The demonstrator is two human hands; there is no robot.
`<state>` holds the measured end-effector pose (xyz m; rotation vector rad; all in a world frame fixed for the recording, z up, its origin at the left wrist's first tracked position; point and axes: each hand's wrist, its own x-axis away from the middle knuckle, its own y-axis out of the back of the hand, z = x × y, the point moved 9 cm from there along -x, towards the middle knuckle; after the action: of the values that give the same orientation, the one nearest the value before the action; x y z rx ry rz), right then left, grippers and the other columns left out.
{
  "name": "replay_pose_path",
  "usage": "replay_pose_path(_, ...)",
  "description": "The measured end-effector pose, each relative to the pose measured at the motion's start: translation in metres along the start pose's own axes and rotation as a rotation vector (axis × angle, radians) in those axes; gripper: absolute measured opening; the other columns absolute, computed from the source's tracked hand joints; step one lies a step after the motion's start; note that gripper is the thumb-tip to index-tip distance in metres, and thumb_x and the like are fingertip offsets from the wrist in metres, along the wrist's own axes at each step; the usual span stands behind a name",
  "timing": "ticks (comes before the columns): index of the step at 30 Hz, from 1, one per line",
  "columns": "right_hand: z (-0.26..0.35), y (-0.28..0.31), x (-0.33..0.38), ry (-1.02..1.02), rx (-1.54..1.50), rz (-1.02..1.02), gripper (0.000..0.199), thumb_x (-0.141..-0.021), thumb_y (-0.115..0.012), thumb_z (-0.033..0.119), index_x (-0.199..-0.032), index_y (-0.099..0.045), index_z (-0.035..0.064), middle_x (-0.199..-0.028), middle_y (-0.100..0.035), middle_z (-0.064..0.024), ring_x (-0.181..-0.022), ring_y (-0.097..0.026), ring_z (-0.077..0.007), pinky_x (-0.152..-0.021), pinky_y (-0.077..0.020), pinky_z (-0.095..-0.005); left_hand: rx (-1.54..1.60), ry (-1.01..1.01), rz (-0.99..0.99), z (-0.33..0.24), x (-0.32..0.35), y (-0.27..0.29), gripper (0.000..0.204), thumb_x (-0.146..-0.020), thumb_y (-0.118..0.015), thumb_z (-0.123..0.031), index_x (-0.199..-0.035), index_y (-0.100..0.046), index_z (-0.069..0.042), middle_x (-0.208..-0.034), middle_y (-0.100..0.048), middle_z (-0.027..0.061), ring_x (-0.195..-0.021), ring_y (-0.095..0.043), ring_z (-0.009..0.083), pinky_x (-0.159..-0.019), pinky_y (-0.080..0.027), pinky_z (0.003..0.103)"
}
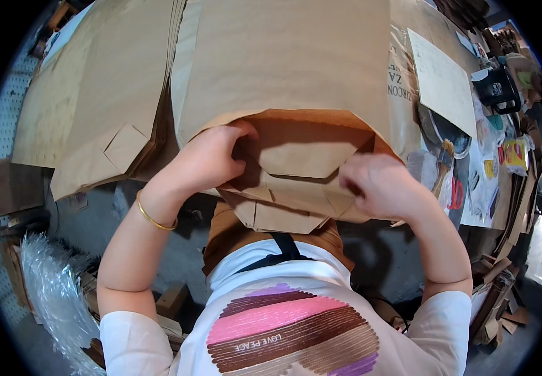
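Observation:
A large brown paper bag (289, 69) lies in front of me with its near end spread into a wide mouth, the folded flaps (308, 147) showing inside. My left hand (217, 156) is at the left side of this mouth, thumb and forefinger apart, other fingers partly hidden. At the right side, my right hand (374, 182) has its fingers bent in toward the flaps. It is smeared by motion, so whether it pinches the paper cannot be made out. A folded end (280, 216) of brown paper hangs below the mouth, over the table's near edge.
Left of the bag lies a stack of flat brown paper bags (123, 100). To the right are a white sheet (443, 81), a brush (444, 163), red-handled scissors (456, 193) and a black container (495, 88). Clear plastic wrap (54, 301) is heaped at lower left.

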<state>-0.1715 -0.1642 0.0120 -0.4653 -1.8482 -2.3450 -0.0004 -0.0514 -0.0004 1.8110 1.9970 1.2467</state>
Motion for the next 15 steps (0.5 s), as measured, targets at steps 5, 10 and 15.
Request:
replay_pose_path(5,0.004,0.011,-0.001,0.053,-0.314,-0.103,0.016,-0.077,-0.067,0.017,-0.077,-0.065,0.0004,-0.082,-0.064,-0.0174,-0.083,-0.064,-0.0347,-0.074,-0.0513,-0.0439,0.054,-0.138,0.105,-0.005,0.005,0.001,0.043,-0.071,-0.065,-0.003,-0.114,-0.059,0.003,-0.106,-0.065,0.0192,-0.102,-0.061,0.0324,-0.088,-0.048,0.036)
replay_pose_path(10,-0.033,-0.017,-0.040,-0.320,-0.197,0.047,0.017,-0.082,-0.066,0.015,-0.083,-0.063,-0.0007,-0.081,-0.064,-0.0179,-0.079,-0.064,-0.0357,-0.071,-0.0505,-0.0436,-0.092,0.036,-0.039,-0.001,-0.006,-0.003,0.032,-0.077,-0.071,-0.012,-0.103,-0.061,0.004,-0.099,-0.064,0.0222,-0.097,-0.060,0.0380,-0.083,-0.048,0.041)
replay_pose_path(15,-0.001,0.026,0.006,-0.014,-0.132,-0.405,0.024,-0.078,-0.065,0.009,-0.102,-0.064,0.0052,-0.072,-0.060,-0.0107,-0.070,-0.063,-0.0303,-0.064,-0.0503,-0.0403,-0.053,-0.001,-0.178,0.004,-0.009,-0.008,0.027,-0.077,-0.070,-0.012,-0.095,-0.058,0.004,-0.090,-0.062,0.0229,-0.090,-0.059,0.0412,-0.077,-0.047,0.043)
